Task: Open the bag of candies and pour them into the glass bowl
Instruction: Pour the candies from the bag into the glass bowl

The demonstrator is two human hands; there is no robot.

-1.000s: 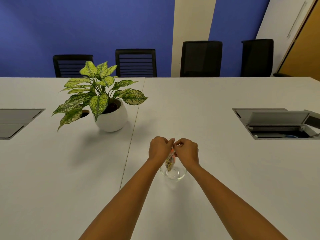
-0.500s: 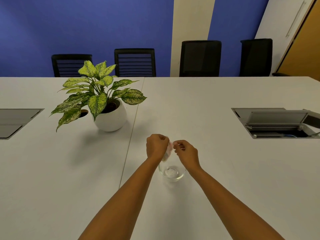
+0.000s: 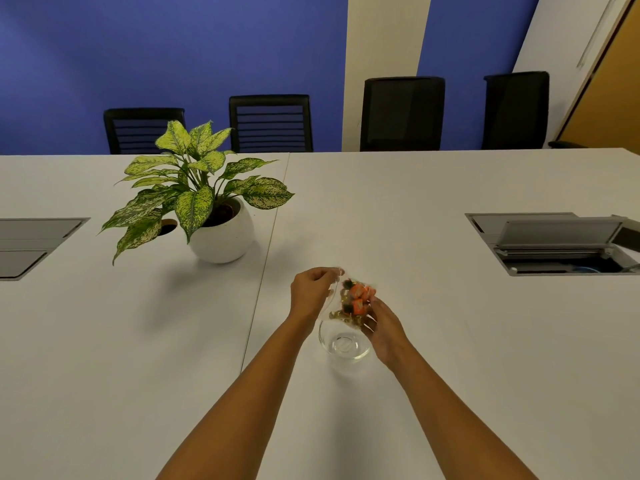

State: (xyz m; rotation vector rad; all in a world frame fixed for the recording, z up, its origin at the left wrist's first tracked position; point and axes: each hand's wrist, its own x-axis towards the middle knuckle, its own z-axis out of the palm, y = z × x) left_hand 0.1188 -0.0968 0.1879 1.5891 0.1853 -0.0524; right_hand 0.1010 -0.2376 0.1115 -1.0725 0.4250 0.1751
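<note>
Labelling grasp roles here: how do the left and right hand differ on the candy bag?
The left hand pinches an upper corner of the candy bag with its fingertips; the right hand supports the bag's lower end from the side. The left hand is higher and beside the glass bowl; the right hand is lower, overlapping the bowl's rim. Both hold the bag, tilted above the bowl, which looks empty.
</note>
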